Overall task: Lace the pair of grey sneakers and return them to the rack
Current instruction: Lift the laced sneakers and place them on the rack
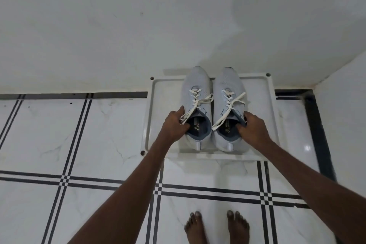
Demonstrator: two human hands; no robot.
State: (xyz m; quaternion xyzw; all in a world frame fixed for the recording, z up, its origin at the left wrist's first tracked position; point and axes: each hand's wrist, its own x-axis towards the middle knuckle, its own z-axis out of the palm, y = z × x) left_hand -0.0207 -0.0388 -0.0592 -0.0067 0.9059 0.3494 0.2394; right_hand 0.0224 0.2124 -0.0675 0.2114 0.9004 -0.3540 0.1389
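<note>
Two light grey sneakers stand side by side, toes toward the wall, on a white rack shelf (263,109). White laces run through both, with loose ends trailing. My left hand (174,123) grips the collar of the left sneaker (197,85) on its outer side, thumb inside the opening. My right hand (252,128) grips the collar of the right sneaker (227,85) on its outer side, fingers hooked into the opening. Both soles appear to rest on the shelf.
The shelf sits low against a white wall (138,35) in a corner, with a second wall at the right (348,95). White floor tiles (99,144) with black lines spread below. My bare feet (215,228) stand in front of the rack.
</note>
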